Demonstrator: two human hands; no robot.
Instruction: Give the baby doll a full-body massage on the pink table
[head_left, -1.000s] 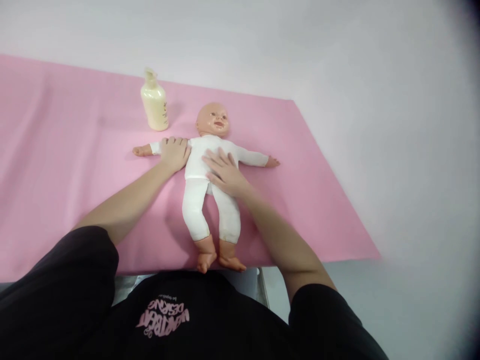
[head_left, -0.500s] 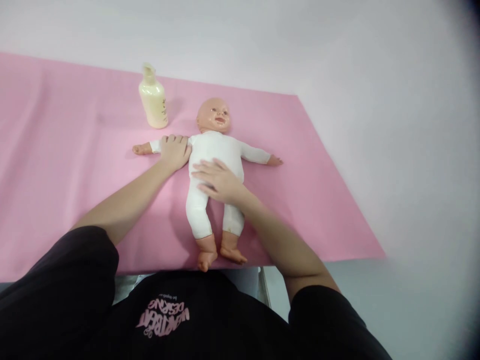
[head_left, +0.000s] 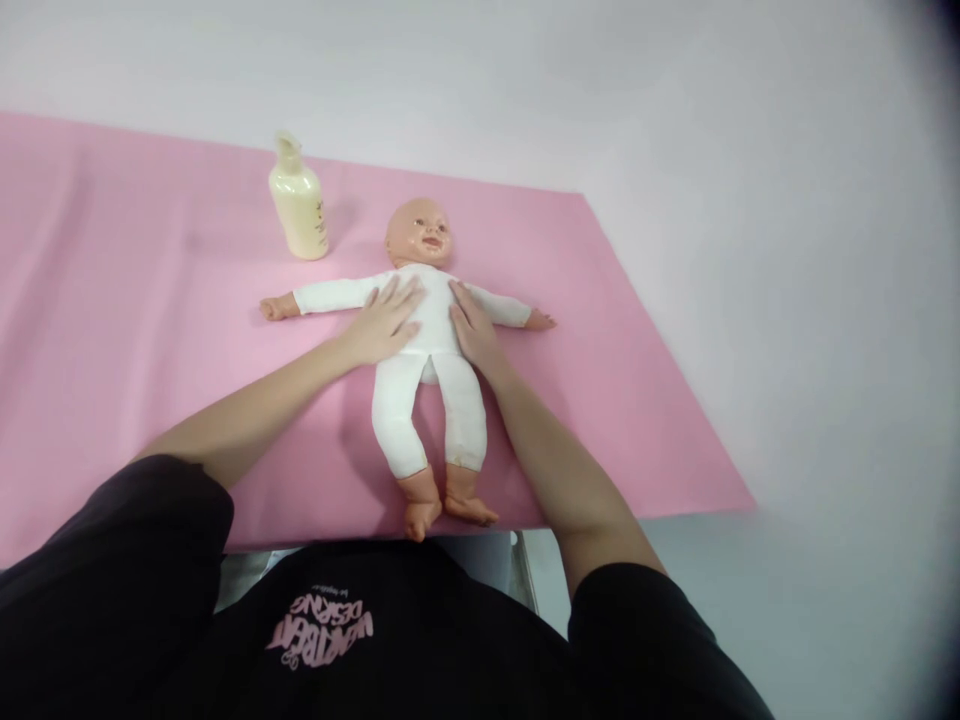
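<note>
A baby doll (head_left: 435,315) with a white cloth body lies on its back, its arms stretched out sideways and its feet toward me. My left hand (head_left: 385,322) rests open across the left part of its chest, fingers spread. Against the other side of the doll's torso lies my right hand (head_left: 474,328), its fingers stretched upward near the shoulder. Neither hand grips anything. Beyond the doll's arm on the left, a pale yellow pump bottle (head_left: 298,208) stands upright.
A pink sheet (head_left: 600,400) covers the table under the doll, with creases at the left. Its near edge runs just past the doll's feet, close to my body. A pale, plain surface (head_left: 787,250) lies beyond the sheet's far and right edges.
My left hand has moved from the doll's upper arm onto its chest. My right hand has gone from the lower belly up to the right side of the torso.
</note>
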